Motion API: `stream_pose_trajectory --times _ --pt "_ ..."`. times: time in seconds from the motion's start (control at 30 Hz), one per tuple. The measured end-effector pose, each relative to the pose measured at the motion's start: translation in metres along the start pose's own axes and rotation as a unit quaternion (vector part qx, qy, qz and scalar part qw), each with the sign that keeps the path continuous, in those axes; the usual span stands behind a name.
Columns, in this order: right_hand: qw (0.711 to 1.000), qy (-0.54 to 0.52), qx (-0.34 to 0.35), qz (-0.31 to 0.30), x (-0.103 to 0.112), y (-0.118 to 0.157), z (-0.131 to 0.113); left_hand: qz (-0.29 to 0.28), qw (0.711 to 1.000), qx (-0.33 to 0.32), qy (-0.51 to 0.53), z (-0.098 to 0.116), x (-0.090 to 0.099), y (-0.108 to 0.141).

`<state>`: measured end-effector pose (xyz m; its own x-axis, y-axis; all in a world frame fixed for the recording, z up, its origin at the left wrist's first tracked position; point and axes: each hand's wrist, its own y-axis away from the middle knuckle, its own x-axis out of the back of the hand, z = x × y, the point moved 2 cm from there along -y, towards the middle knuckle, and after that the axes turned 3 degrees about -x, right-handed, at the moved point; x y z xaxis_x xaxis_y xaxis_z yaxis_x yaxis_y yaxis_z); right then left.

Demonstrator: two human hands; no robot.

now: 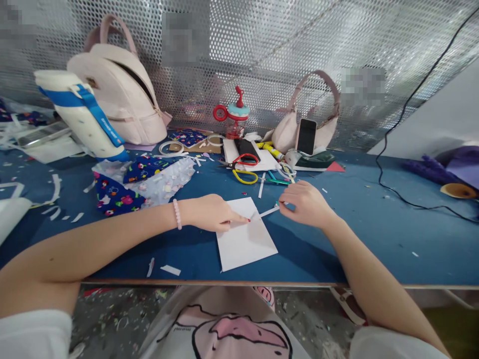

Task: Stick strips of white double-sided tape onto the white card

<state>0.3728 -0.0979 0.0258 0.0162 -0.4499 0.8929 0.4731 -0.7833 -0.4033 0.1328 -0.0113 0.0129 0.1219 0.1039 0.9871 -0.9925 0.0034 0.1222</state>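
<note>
Two bare hands are at work over a blue table (377, 244), with a white sheet (247, 244) lying flat between them. The near corner of the sheet sits close to the table's front edge; its side edges run slightly slanted. Open room is widest to the right of the right hand (305, 203), where bare tabletop with a few paper scraps (415, 254) extends toward a black cord (392, 188). Beyond the sheet, clearance is limited by scissors (245, 176) with red and yellow handles and by a clutter of small items. On the left, patterned wrapping (119, 194) lies just beyond the forearm, near the bracelet (177, 214). The left hand (213, 213) is palm down, its forearm coming in low from the left; the index finger is extended apart from the curled fingers, its tip on the sheet, thumb position not determinable. The right forearm rises diagonally across the front edge, with the wrist bent inward. Its thumb and index finger are together, clamped on the outer end of a narrow paper strip (269, 211), whose other end reaches the sheet's right side near the left fingertip.
</note>
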Motion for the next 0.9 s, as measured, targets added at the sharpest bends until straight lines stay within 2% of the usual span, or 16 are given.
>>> stream_pose_trajectory --times 0.23,0.57,0.73,0.9 --pt "1.0 0.004 0.009 0.0 0.0 0.001 -0.001 -0.055 0.998 0.021 0.012 0.003 0.014 -0.013" --pt "0.999 0.032 0.024 -0.033 0.002 -0.003 -0.012 -0.095 0.994 0.033 -0.036 0.01 0.018 -0.024" --pt "0.997 0.038 0.003 -0.061 0.001 0.0 -0.013 -0.072 0.996 0.04 -0.017 0.001 0.016 -0.023" --pt "0.992 0.051 -0.024 -0.116 0.002 0.002 -0.01 -0.01 0.987 0.156 -0.019 -0.018 0.016 -0.017"
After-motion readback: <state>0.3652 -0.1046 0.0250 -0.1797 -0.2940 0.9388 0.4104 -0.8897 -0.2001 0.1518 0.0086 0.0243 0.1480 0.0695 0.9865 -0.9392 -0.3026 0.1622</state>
